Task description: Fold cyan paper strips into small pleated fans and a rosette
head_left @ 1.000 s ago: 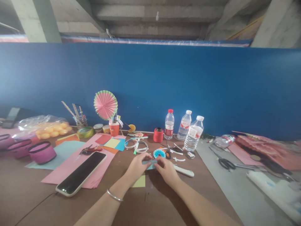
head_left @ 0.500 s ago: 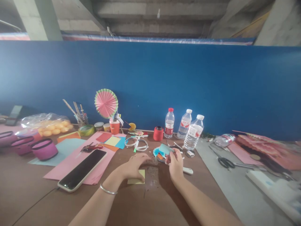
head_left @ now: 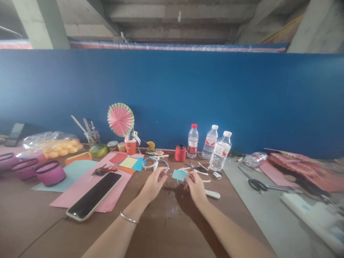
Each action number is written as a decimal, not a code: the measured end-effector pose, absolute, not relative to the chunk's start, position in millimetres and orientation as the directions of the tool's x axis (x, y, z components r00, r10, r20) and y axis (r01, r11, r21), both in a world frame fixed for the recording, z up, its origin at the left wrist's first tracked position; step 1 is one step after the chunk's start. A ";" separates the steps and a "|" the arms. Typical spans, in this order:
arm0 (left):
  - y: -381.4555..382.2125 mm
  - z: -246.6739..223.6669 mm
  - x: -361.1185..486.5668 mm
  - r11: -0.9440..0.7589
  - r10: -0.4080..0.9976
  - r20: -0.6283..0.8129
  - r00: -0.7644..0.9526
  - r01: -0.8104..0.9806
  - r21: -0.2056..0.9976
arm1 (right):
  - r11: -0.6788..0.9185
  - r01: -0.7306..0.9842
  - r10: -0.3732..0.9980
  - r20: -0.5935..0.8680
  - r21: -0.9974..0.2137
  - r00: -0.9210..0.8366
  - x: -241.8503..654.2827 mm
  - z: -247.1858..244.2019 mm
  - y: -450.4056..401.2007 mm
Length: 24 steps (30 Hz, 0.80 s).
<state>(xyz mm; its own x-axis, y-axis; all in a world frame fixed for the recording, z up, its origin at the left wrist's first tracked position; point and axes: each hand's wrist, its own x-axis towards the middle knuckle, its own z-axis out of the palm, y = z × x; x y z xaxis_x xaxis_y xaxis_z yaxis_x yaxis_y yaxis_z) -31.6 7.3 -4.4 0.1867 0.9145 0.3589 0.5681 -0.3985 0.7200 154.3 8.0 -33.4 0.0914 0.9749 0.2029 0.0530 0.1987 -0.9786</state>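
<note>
My right hand (head_left: 195, 186) pinches a small light-blue paper (head_left: 179, 175) at its right edge, above the brown table. To the left of the paper is my left hand (head_left: 154, 183), its fingers curled together; anything between them is too small or hidden to make out. A gap separates the left fingertips from the blue paper. Bright blue crumpled paper and an orange piece show partly behind it. A white-handled tool (head_left: 212, 194) lies beside my right hand.
A red spool (head_left: 180, 153) and water bottles (head_left: 192, 141) stand behind my hands. At left lie a phone (head_left: 94, 196), pink sheets (head_left: 60, 197) and coloured paper squares (head_left: 128, 162). Scissors (head_left: 257, 185) rest on the grey surface at right.
My left hand has lifted and closed its fingers; the yellow square under it is no longer visible on the table. My right hand has moved left with the light-blue paper.
</note>
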 end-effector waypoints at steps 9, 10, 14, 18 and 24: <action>-2.1 3.2 -24.2 -0.501 0.863 0.265 0.429 0.666 0.552 | 0.333 0.620 0.934 0.339 -0.710 -0.113 151.5 -28.6 -2.7; -2.3 3.3 -24.3 -0.518 0.853 0.266 0.448 0.673 0.527 | 0.340 0.637 0.932 0.338 -0.692 -0.131 151.6 -27.4 -2.8; -0.9 2.2 -25.3 -0.564 0.825 0.254 0.504 0.710 0.421 | 0.426 0.662 0.900 0.361 -0.616 -0.243 150.7 -23.6 -3.3; 1.8 -0.9 -26.4 -0.553 0.833 0.258 0.489 0.746 0.371 | 0.460 0.720 0.885 0.333 -0.519 -0.326 149.1 -23.6 -3.8; 3.8 -4.8 -27.2 -0.541 0.841 0.257 0.477 0.760 0.360 | 0.457 0.728 0.886 0.331 -0.511 -0.324 150.1 -27.0 -1.9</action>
